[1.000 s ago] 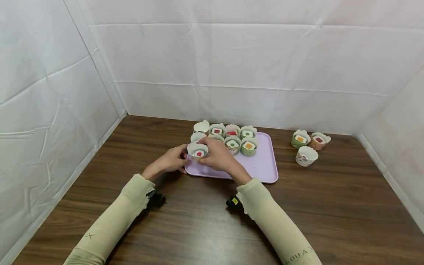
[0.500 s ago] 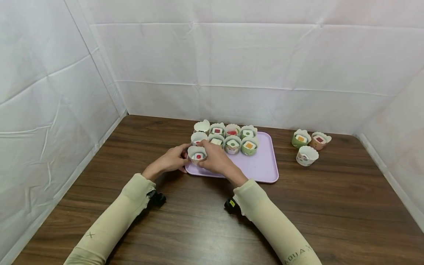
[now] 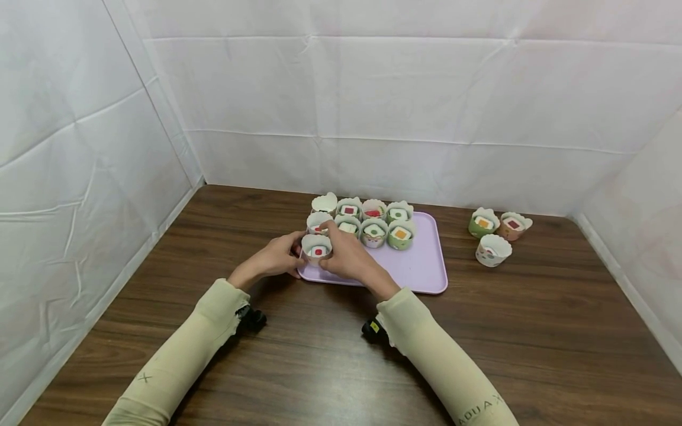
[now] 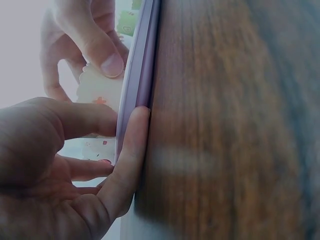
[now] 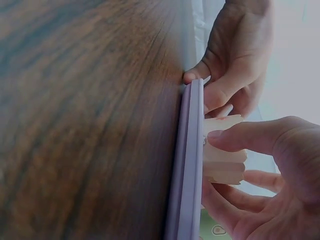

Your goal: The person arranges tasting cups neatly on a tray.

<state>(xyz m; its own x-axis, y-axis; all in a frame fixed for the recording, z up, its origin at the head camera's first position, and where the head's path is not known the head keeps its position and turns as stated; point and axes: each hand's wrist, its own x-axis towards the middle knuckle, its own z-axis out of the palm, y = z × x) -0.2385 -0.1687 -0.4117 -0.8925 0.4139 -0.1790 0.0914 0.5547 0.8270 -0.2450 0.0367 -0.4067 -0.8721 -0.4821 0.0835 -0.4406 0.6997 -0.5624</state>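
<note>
A pale paper baking cup (image 3: 314, 260) with a white square and red dot inside stands at the near left corner of a lilac tray (image 3: 421, 260). My right hand (image 3: 347, 251) holds this cup, thumb on its near side in the right wrist view and fingers around the far side. My left hand (image 3: 275, 257) pinches the tray's left rim, one finger along the outside and another digit inside by the cup wall (image 4: 100, 92). Two rows of similar cups fill the back of the tray, among them a green one with an orange square (image 3: 400, 235).
Right of the tray, three more paper cups stand on the dark wooden table (image 3: 319, 367): a green one (image 3: 483, 223), a brownish one (image 3: 514, 227) and a white spotted one (image 3: 492, 251). White cloth walls (image 3: 373, 89) enclose the back and sides.
My right hand has lowered the cup and shifted it slightly left into the tray's near left corner. The cups behind it show more fully. My left hand has stayed at the rim.
</note>
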